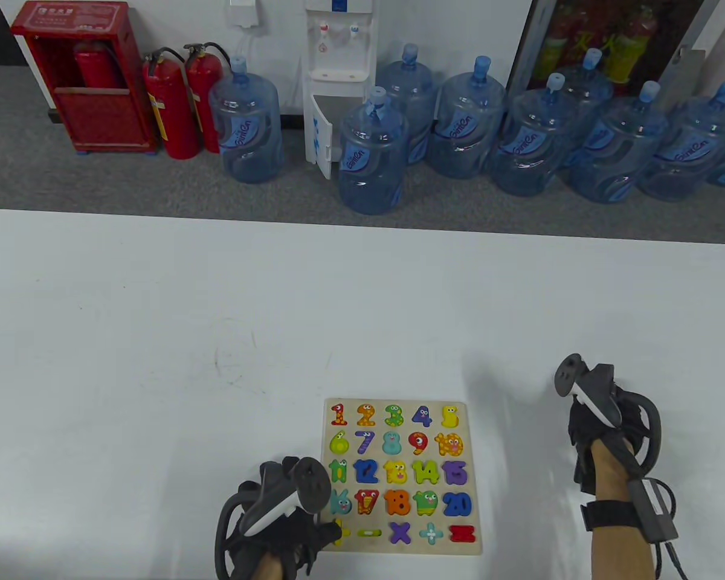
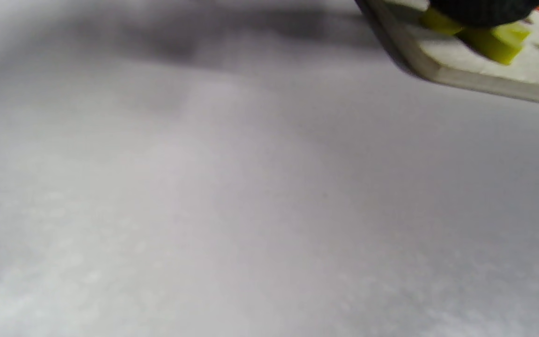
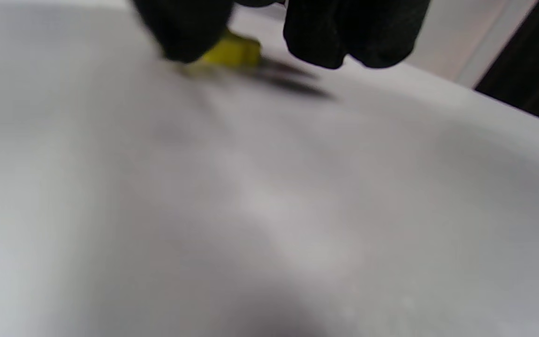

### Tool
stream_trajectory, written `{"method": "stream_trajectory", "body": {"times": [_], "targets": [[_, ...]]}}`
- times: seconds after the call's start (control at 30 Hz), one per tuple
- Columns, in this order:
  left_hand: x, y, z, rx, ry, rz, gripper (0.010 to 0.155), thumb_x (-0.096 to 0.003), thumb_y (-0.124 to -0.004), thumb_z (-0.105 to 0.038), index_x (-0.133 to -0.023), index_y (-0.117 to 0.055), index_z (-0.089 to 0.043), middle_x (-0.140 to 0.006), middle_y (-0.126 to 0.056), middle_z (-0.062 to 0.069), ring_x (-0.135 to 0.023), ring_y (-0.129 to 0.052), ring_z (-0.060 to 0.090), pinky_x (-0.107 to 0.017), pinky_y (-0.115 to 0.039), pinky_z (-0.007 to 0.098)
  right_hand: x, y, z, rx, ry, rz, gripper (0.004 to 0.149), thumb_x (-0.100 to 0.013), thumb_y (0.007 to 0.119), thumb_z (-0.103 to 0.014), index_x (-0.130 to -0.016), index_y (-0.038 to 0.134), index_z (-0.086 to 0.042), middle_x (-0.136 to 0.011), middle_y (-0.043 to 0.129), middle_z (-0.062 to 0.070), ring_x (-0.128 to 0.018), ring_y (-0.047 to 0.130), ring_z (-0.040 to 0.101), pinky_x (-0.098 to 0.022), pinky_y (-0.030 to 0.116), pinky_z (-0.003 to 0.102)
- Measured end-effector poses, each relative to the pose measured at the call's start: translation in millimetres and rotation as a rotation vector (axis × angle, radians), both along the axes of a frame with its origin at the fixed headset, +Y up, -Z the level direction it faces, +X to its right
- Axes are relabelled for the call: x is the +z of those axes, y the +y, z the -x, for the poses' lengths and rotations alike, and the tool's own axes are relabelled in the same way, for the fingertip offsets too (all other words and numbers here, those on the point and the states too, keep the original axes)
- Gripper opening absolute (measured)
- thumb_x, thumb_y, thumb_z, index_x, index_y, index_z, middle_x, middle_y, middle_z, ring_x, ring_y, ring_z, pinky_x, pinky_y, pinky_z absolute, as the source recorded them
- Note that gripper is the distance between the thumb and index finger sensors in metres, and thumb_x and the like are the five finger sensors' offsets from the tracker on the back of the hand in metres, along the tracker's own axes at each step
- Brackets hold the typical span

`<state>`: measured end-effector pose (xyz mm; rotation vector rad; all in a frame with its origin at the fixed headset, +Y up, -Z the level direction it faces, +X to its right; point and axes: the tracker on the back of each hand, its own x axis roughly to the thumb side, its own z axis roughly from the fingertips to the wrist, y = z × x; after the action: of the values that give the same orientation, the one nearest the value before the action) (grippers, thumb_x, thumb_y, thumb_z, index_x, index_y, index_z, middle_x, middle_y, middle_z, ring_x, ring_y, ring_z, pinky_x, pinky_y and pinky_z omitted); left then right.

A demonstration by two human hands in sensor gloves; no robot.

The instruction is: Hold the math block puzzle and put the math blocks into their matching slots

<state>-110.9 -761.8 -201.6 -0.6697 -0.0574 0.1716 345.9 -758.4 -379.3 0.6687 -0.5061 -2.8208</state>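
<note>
The wooden puzzle board (image 1: 471,477) lies flat at the table's near middle, its slots holding colourful numbers and math signs. My left hand (image 1: 317,534) rests its fingers on the board's near-left corner, over a yellow sign block (image 2: 494,42). The board's edge (image 2: 484,84) shows in the left wrist view. My right hand (image 1: 586,417) is over bare table to the right of the board, fingers hidden under the tracker. In the right wrist view a small yellow-green block (image 3: 234,51) lies on the table at my gloved fingertips (image 3: 185,32). One fingertip touches it. The blur hides whether I grip it.
The white table (image 1: 217,362) stretches far and left of the board. Beyond its far edge stand several blue water bottles (image 1: 371,157), a water dispenser (image 1: 338,78) and red fire extinguishers (image 1: 172,103) on the floor.
</note>
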Motion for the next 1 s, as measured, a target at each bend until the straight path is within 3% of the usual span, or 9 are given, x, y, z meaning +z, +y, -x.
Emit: {"method": "stream_trajectory", "body": {"times": [0.07,0.13,0.27,0.4,0.6,0.7,1.0], "targets": [[0,0,0,0.001,0.000,0.002,0.092,-0.0348,-0.066,-0.060,-0.104,-0.016,-0.027,-0.105,0.000,0.003,-0.100,-0.002,0.045,-0.071,-0.021,0.073,-3,4,-1,-0.010,0.007,-0.036,0.067,-0.035,0.071,-0.027,-0.096,0.045,-0.036,-0.106,0.043,0.003,-0.092,0.061,0.036,-0.063,0.066,0.043],[0,0,0,0.002,0.001,0.000,0.092,-0.0348,-0.066,-0.060,-0.104,-0.016,-0.026,-0.105,0.000,0.003,-0.100,-0.002,0.045,-0.071,-0.021,0.072,-6,10,1,0.048,0.019,-0.074,0.063,-0.033,0.078,-0.030,-0.093,0.059,-0.034,-0.101,0.059,0.002,-0.083,0.076,0.029,-0.060,0.071,0.042],[1,-2,0,0.009,0.012,-0.010,0.092,-0.0345,-0.065,-0.061,-0.104,-0.015,-0.027,-0.105,0.000,0.003,-0.100,-0.001,0.044,-0.070,-0.020,0.072,-6,8,15,0.199,0.098,-0.139,0.059,-0.028,0.081,-0.030,-0.087,0.072,-0.029,-0.088,0.078,0.004,-0.066,0.093,0.021,-0.054,0.078,0.038],[2,-3,-1,0.006,0.017,-0.016,0.092,-0.0339,-0.064,-0.061,-0.103,-0.014,-0.027,-0.104,0.001,0.003,-0.100,0.001,0.044,-0.070,-0.018,0.072,3,8,25,0.160,0.135,-0.115,0.062,-0.026,0.083,-0.030,-0.087,0.072,-0.027,-0.087,0.079,0.005,-0.065,0.094,0.022,-0.053,0.080,0.038],[2,-3,-1,0.010,0.023,-0.013,0.092,-0.0339,-0.064,-0.062,-0.103,-0.014,-0.027,-0.104,0.002,0.002,-0.100,0.001,0.044,-0.070,-0.018,0.072,21,8,37,0.109,0.330,-0.182,0.061,-0.022,0.089,-0.024,-0.081,0.076,-0.036,-0.087,0.081,-0.007,-0.071,0.093,0.020,-0.058,0.078,0.039],[1,-3,-1,0.010,0.022,-0.008,0.092,-0.0339,-0.064,-0.062,-0.103,-0.013,-0.028,-0.104,0.003,0.002,-0.100,0.002,0.044,-0.070,-0.017,0.073,32,11,46,0.100,0.422,-0.154,0.061,-0.020,0.093,-0.022,-0.077,0.078,-0.038,-0.082,0.084,-0.010,-0.070,0.095,0.016,-0.058,0.078,0.038],[1,-3,0,0.011,0.016,-0.012,0.093,-0.0339,-0.063,-0.062,-0.103,-0.013,-0.027,-0.104,0.003,0.003,-0.099,0.002,0.045,-0.069,-0.017,0.073,58,5,55,0.102,0.462,-0.200,0.065,-0.022,0.091,-0.020,-0.082,0.074,-0.038,-0.088,0.079,-0.009,-0.075,0.091,0.018,-0.061,0.076,0.041]]}}
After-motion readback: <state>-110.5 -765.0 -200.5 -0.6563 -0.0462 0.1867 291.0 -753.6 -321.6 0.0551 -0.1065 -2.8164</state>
